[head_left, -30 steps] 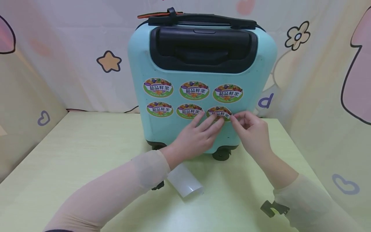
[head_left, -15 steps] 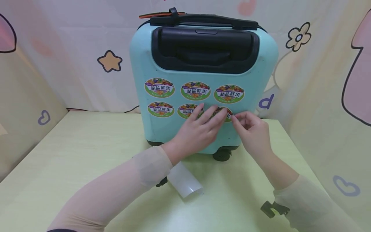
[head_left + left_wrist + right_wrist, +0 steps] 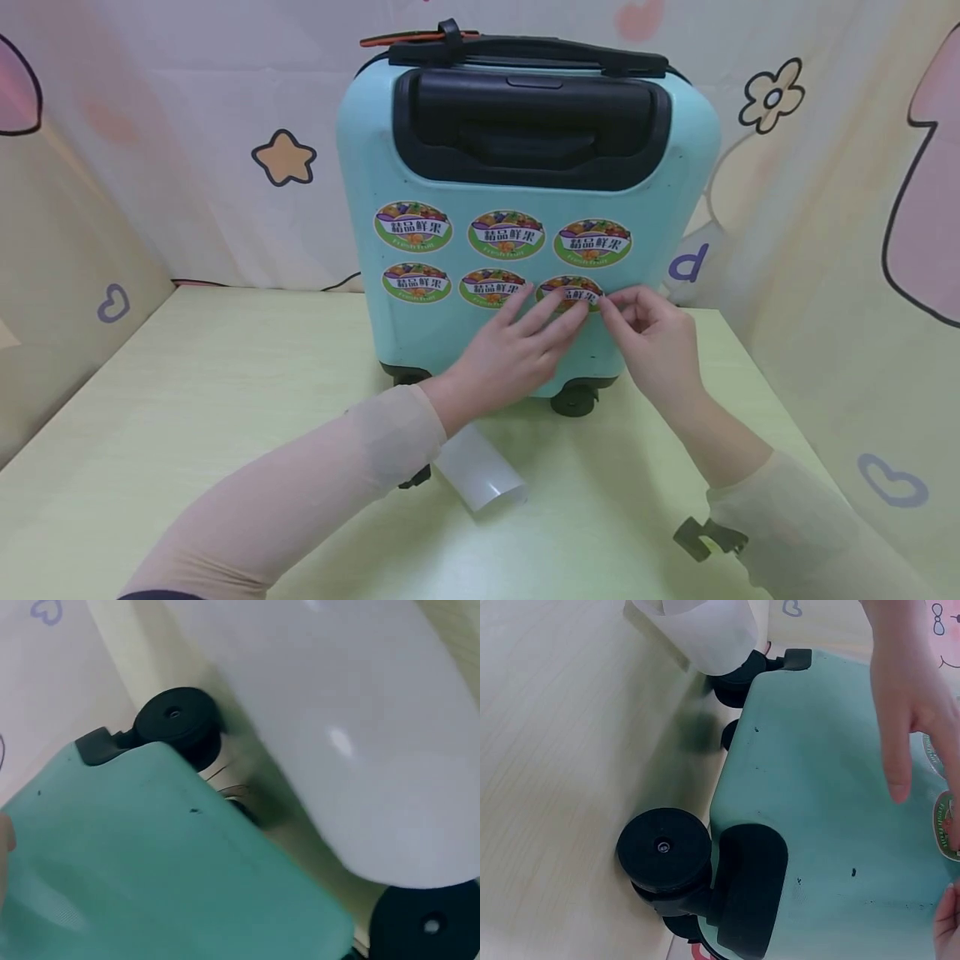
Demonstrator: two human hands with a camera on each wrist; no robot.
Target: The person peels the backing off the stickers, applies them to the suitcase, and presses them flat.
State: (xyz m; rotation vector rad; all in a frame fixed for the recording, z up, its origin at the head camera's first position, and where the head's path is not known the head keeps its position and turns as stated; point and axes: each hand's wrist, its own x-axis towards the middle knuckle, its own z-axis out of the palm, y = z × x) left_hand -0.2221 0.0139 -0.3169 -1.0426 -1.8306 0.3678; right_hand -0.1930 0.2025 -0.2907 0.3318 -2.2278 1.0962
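Note:
A mint-green suitcase (image 3: 405,337) stands upright, its black handle recess at the top. Two rows of oval fruit stickers run across its face. At the lower right sticker (image 3: 570,287), my left hand (image 3: 506,354) rests outstretched fingers over the lower part, covering some of the print. My right hand (image 3: 663,354) pinches that sticker's right edge between thumb and forefinger, its other fingers curled. In the right wrist view, the left hand (image 3: 911,697) reaches down across the shell, and fingertips of the right hand (image 3: 949,922) show at the frame's edge.
A curled, glossy white sheet (image 3: 480,471) lies on the pale table (image 3: 247,358) before the suitcase, below my left forearm. Black wheels (image 3: 574,398) support the case. A patterned cloth (image 3: 202,142) hangs behind it. A black clip (image 3: 708,540) sits by the right sleeve.
The left hand's fingers slid up over the lower right sticker, then came back down, uncovering its upper part. The right hand keeps its place at the edge.

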